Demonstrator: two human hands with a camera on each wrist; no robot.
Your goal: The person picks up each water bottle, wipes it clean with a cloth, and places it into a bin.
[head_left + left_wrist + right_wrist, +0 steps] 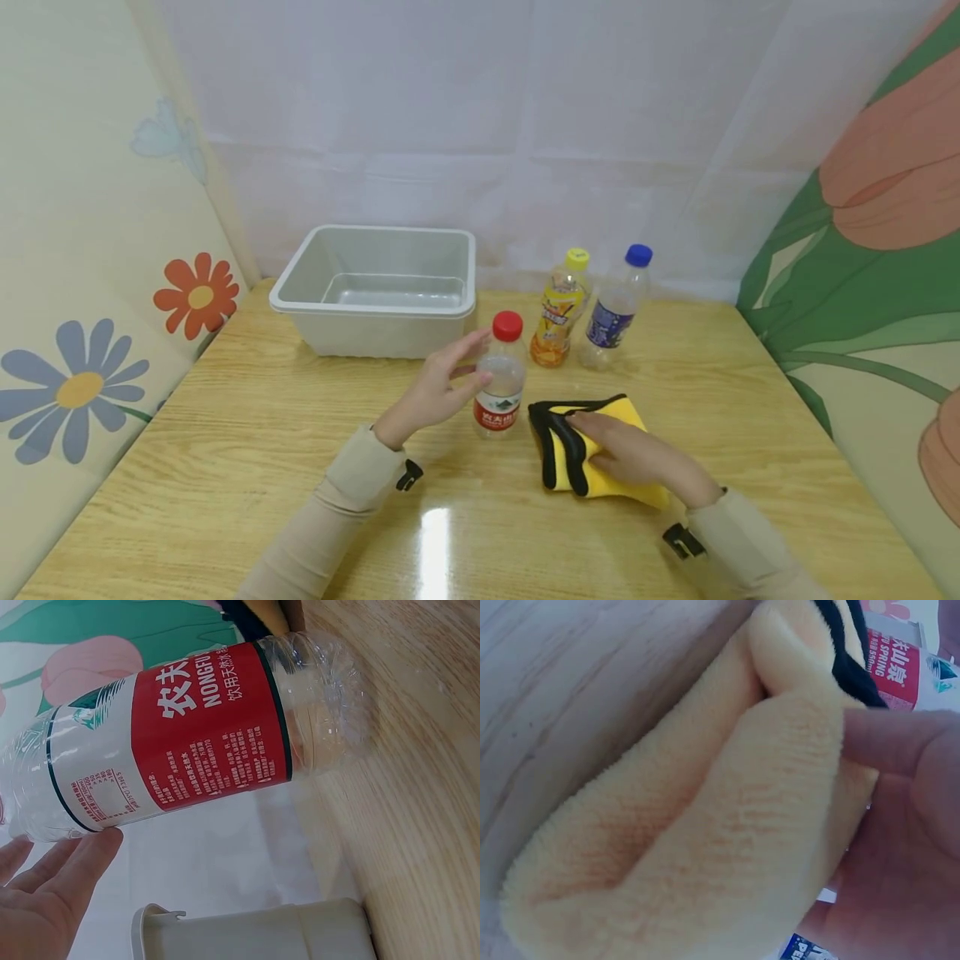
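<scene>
A clear water bottle (498, 392) with a red cap and a red-and-white label stands upright on the table. Beside its left side is my left hand (442, 387), thumb and fingers spread apart around the upper body. From the left wrist, the fingertips (101, 844) lie extended right at the lower edge of the bottle's label (214, 727). To the right of this bottle, my right hand (630, 450) holds a folded yellow cloth (600, 479) with black trim. The right wrist view shows the cloth's fluffy folds (757, 802), with the thumb at its edge and the other fingers partly hidden.
A light grey plastic bin (375, 333) stands at the back left. Behind the cloth are a yellow-capped bottle (558, 317) with some orange liquid and a blue-capped bottle (611, 321). The wooden table (247, 467) meets a white cloth backdrop (495, 192) and flower-printed side panels.
</scene>
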